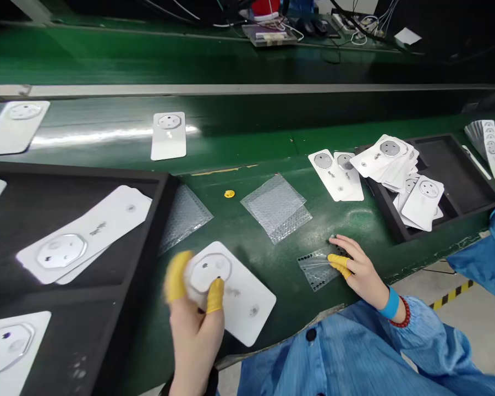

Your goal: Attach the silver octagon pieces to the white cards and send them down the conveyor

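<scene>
A white panel (252, 300) with a round grey-edged area lies tilted on the green bench before me. My left hand (196, 322), yellow covers on thumb and index finger, is over its left part. The thumb tip meets the round area near a small dark dot; the blurred index finger is spread away at the panel's left edge. To the right, my right hand (361, 272) pinches a small clear plastic sheet (317, 268) between yellow-covered fingers. Rows of small black dots run along this creased sheet. Another finger is stretched over its far corner.
Bubble-wrap pouches (274, 206) and a yellow finger cover (229, 193) lie ahead. A black tray (148, 258) at left holds white panels (86, 231). Stacked panels (385, 162) overlap another black tray (464, 159) at right. A co-worker's blue sleeve (484, 264) shows beyond.
</scene>
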`<state>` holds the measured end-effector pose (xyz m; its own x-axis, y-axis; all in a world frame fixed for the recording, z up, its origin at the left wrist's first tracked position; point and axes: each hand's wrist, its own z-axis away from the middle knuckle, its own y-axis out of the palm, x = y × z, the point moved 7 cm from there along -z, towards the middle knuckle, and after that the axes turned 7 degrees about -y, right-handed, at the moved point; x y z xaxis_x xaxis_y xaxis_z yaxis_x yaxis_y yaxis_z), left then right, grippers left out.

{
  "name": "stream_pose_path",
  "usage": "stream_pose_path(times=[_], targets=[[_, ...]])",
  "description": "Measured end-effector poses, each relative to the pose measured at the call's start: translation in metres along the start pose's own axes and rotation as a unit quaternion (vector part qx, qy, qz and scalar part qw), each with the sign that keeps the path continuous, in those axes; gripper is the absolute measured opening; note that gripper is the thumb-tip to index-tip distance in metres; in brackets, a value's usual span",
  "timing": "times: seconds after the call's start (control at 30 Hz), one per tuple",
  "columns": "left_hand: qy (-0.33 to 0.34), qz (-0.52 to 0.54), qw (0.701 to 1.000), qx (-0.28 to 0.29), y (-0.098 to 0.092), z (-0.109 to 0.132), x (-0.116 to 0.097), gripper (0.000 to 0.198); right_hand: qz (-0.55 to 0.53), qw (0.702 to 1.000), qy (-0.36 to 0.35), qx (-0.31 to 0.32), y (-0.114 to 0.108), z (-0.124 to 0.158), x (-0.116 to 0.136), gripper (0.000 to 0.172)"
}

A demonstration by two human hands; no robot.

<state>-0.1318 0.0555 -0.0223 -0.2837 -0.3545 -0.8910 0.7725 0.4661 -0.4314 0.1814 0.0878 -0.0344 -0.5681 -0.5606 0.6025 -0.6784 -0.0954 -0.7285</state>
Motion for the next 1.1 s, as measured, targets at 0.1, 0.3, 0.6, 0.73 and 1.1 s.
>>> stream_pose_path(times=[0.1,0.3,0.6,0.73,1.1], targets=[[-0.081,0.000,0.985,0.149,0.040,-0.002,0.008,0.033,-0.075,0.997,-0.029,-0.008,-0.017,-0.015,0.008,0.028],[-0.110,0.088,0.926,0.350,0.115,0.028,-0.023,0.039,-0.197,0.969,-0.014,0.151,-0.051,-0.060,0.015,0.016],[-0.172,0.185,0.888,0.384,0.143,0.050,-0.022,0.029,-0.092,0.995,-0.010,0.034,-0.049,-0.082,0.004,0.009],[-0.177,0.200,0.898,0.350,0.142,0.047,-0.015,0.025,-0.090,0.995,-0.041,-0.007,-0.011,-0.065,0.031,0.009],[-0.167,0.186,0.921,0.298,0.135,0.039,-0.009,0.023,0.084,0.985,-0.147,0.031,0.019,-0.046,0.056,0.032]])
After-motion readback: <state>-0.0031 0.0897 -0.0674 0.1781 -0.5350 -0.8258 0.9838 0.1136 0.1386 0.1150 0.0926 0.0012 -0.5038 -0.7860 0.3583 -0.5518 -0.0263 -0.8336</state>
